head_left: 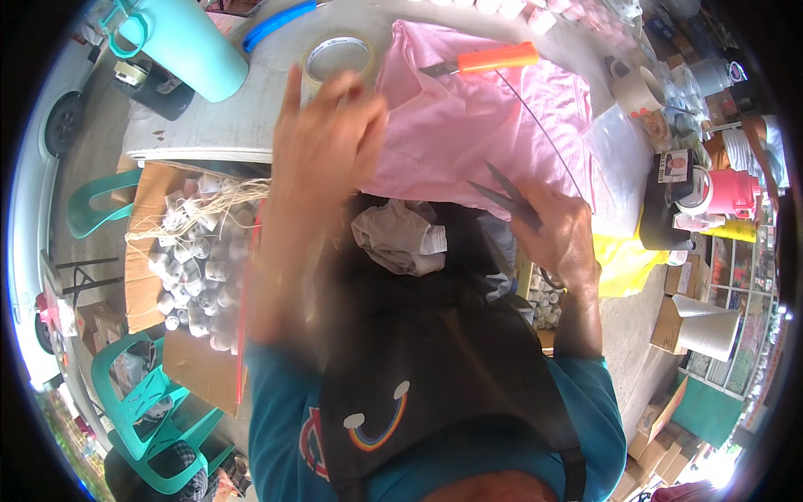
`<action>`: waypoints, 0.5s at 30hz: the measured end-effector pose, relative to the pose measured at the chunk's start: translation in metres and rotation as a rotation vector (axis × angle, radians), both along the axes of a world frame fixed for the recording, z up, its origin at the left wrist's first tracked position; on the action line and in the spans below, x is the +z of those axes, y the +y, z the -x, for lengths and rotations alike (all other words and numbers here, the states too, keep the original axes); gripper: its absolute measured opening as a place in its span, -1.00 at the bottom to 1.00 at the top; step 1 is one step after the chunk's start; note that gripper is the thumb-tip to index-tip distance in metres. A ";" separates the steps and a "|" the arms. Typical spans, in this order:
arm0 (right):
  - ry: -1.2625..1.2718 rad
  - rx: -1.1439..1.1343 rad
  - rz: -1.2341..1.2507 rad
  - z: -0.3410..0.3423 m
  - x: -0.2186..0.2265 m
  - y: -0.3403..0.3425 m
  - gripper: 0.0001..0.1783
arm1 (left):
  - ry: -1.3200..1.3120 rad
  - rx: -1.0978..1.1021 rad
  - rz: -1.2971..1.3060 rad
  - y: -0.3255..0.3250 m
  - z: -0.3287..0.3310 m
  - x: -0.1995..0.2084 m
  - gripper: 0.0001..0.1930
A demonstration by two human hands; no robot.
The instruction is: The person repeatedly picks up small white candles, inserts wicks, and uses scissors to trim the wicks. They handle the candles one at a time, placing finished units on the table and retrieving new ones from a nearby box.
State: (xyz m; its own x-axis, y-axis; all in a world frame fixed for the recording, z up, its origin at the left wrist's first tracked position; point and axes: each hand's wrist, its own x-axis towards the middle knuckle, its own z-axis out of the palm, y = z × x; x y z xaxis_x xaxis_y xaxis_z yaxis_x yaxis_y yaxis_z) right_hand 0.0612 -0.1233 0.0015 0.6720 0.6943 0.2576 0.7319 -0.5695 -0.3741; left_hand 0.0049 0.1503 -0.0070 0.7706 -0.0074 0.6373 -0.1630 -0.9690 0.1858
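My right hand (559,238) grips a pair of scissors (512,199), its dark blades parted and pointing up and left over the edge of a pink cloth (477,125). Raised near the table's front edge, my left hand (330,142) is slightly blurred and appears to hold nothing, its fingers apart. Just beyond its fingertips lies a roll of clear tape (339,60). An orange-handled knife (498,58) rests on the pink cloth. From near it, a thin dark strand (539,125) runs down toward my right hand. A greyish cloth (397,238) lies at my lap.
At left, a cardboard box (146,284) holds many small whitish bundles and pale strings (201,209). A turquoise tumbler (188,50) and a blue-handled tool (276,25) occupy the table's far left. Turquoise chairs (142,410) stand at left. A pink jug (732,192) and yellow plastic (623,263) are at right.
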 end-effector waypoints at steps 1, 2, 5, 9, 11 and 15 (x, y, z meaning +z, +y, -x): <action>-0.015 0.033 -0.008 -0.001 0.001 0.006 -0.60 | -0.030 0.015 -0.079 0.006 -0.022 0.000 -0.95; -0.031 0.064 -0.018 -0.001 0.002 0.015 -0.60 | -0.084 0.010 -0.141 0.014 -0.046 0.001 -0.92; -0.262 0.257 -0.106 -0.002 -0.003 0.055 -0.54 | -0.071 -0.184 -0.343 0.035 -0.106 0.004 -0.93; -0.327 0.323 -0.041 -0.004 -0.020 0.110 -0.60 | 0.165 -0.253 -0.425 0.046 -0.133 0.002 -0.96; -0.359 0.336 -0.062 -0.003 -0.024 0.123 -0.62 | 0.163 -0.264 -0.449 0.047 -0.132 0.001 -0.96; -0.336 0.374 -0.152 -0.001 -0.021 0.124 -0.68 | 0.090 -0.271 -0.424 0.053 -0.125 0.001 -0.96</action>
State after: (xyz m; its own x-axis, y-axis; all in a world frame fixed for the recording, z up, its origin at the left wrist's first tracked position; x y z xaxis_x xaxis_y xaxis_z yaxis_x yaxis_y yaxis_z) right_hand 0.0623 0.0011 -0.0193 0.2477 0.8090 0.5331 0.9688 -0.2034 -0.1415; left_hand 0.1303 0.2037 -0.0063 0.7566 -0.4582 0.4665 -0.4206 -0.8873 -0.1894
